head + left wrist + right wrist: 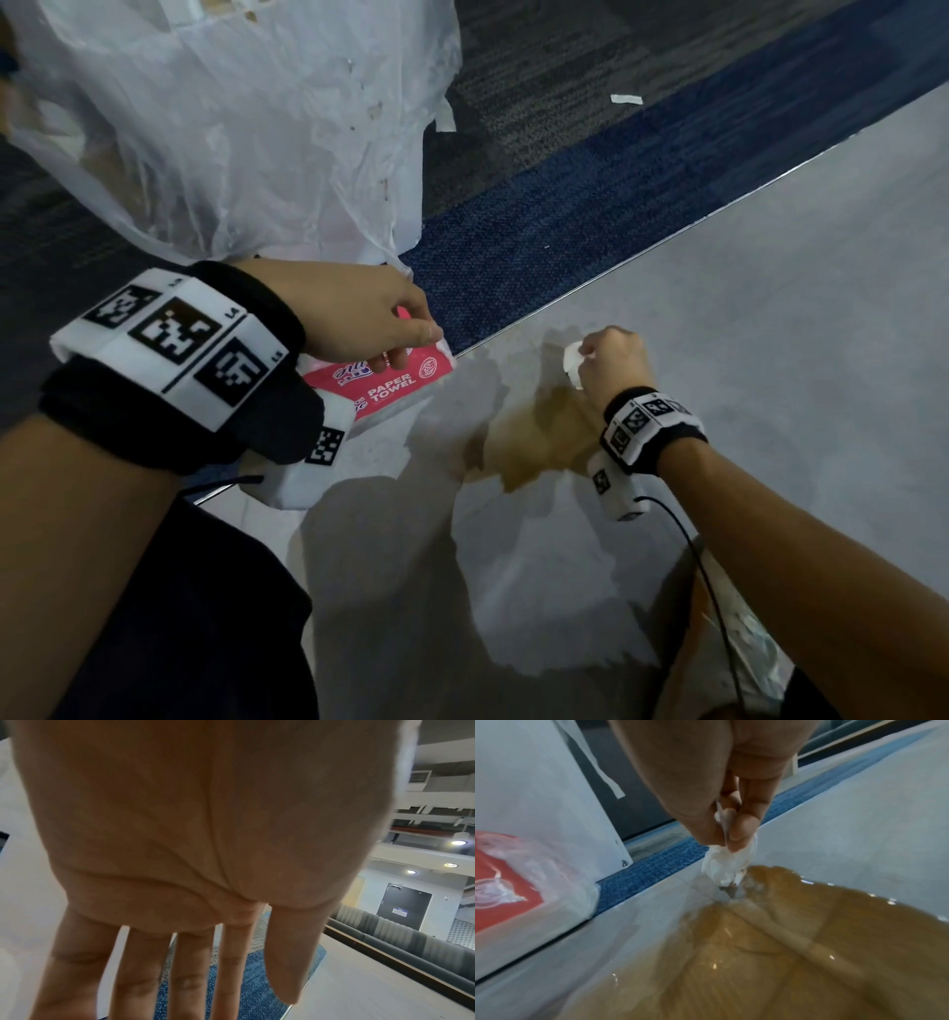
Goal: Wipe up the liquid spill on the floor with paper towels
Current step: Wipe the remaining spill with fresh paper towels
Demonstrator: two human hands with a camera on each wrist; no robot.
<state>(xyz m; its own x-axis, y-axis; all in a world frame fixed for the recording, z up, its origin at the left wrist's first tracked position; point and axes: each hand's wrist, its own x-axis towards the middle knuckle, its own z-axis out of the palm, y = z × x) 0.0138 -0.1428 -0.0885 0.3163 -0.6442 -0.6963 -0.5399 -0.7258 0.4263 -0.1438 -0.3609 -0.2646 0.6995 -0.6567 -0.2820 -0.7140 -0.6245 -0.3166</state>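
A pale grey hard floor [770,318] meets a carpet [539,226] along a thin metal edge strip [642,257], the carpet running in a blue band next to the strip and in dark grey farther off, with a small scrap of white paper [626,99] lying on it. In the left wrist view a long dark padded seat [401,941] lines the far wall, with a dark door [405,907] behind it. Round recessed lamps [449,865] glow in a ceiling of exposed beams and ducts [437,811], and the light over the floor is dim.
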